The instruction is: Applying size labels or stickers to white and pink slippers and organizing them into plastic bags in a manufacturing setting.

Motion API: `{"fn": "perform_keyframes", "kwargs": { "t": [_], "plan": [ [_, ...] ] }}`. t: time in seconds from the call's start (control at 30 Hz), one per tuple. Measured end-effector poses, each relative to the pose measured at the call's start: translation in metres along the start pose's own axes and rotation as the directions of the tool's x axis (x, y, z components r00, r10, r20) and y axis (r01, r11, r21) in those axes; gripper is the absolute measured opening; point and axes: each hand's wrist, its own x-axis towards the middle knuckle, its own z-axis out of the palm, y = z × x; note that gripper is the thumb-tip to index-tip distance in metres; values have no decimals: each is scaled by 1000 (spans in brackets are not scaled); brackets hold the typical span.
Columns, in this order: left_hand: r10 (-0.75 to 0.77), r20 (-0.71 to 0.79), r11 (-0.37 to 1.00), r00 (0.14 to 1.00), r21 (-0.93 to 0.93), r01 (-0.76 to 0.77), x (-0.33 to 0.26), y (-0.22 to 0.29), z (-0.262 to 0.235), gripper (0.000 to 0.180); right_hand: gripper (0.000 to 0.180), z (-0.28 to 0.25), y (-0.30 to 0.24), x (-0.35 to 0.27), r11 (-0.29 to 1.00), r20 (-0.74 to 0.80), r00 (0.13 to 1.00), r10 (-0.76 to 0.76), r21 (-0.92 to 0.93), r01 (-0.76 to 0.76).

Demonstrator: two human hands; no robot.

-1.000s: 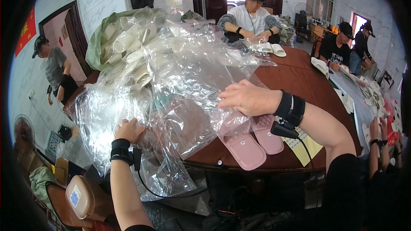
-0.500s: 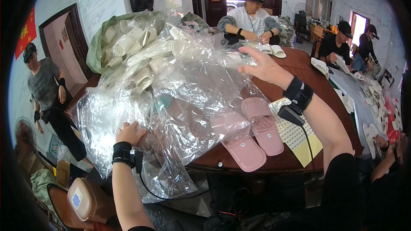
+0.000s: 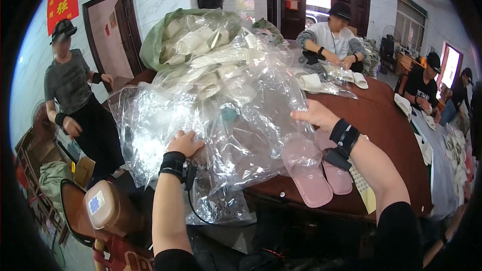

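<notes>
- Left hand (image 3: 185, 143) is bare, no glove; at its wrist sits a wide black band (image 3: 173, 164), with a small dark module at the band's 3 o'clock side.
- A thin black cable (image 3: 198, 211) leaves that module and curves off toward 5 o'clock.
- Right hand (image 3: 316, 115) is bare too; its wrist carries a black strap (image 3: 344, 138) with a boxy black unit at 7 o'clock (grey edge showing).
- Both forearms are uncovered; black sleeves (image 3: 396, 226) begin near the elbows.
</notes>
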Motion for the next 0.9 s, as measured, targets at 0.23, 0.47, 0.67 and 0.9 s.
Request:
{"fn": "perform_keyframes", "kwargs": {
  "t": [0.23, 0.47, 0.67, 0.9],
  "plan": [
    [-25, 28, 998, 999, -58, 27, 0, -4, -1, 58, 10, 38, -5, 5, 988, 38, 995, 90, 125, -95],
    [-33, 82, 999, 996, -24, 35, -2, -3, -9, 59, 9, 4, -55, -9, 960, -67, 987, -143, 234, 155],
    [-58, -70, 998, 996, 1, 59, -7, 6, 1, 57, 11, -15, -96, -22, 824, -321, 923, -212, 450, 345],
    [-176, -160, 979, 971, -129, 156, -6, 6, 4, 48, 22, 38, -133, -25, 490, -214, 953, -217, 820, 295]
  ]
}}
